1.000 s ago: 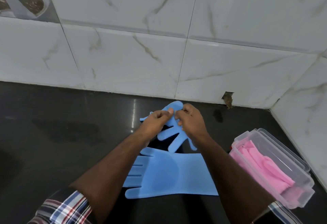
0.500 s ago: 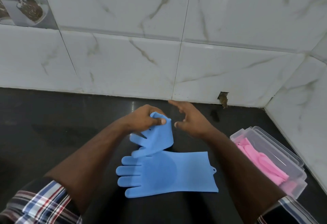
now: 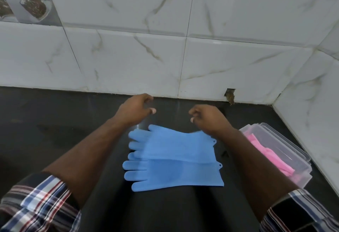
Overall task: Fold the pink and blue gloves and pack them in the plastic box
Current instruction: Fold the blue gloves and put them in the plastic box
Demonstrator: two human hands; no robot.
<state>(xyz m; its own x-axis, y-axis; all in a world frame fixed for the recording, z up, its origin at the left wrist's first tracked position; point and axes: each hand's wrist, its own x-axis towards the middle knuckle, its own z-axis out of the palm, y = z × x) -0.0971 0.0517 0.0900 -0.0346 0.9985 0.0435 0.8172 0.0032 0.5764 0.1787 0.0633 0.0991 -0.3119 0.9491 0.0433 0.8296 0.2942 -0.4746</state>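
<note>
Two blue gloves lie flat on the dark counter, fingers pointing left. The upper blue glove [image 3: 174,145] partly overlaps the lower blue glove [image 3: 176,175]. My left hand [image 3: 134,111] hovers above the counter just beyond the gloves' fingers, loosely curled and holding nothing. My right hand [image 3: 207,119] hovers over the upper glove's cuff end, fingers loosely curled, also holding nothing. The clear plastic box [image 3: 293,151] stands at the right, lid off, with pink gloves [image 3: 269,155] lying inside it.
The dark counter [image 3: 55,130] runs left from the gloves. White marble-pattern wall tiles [image 3: 128,57] close off the back and the right side behind the box. A small chipped hole [image 3: 230,97] sits at the wall's base.
The blue glove that my left hand held up now lies flat across the other blue glove. Both hands have let go and spread apart above the gloves.
</note>
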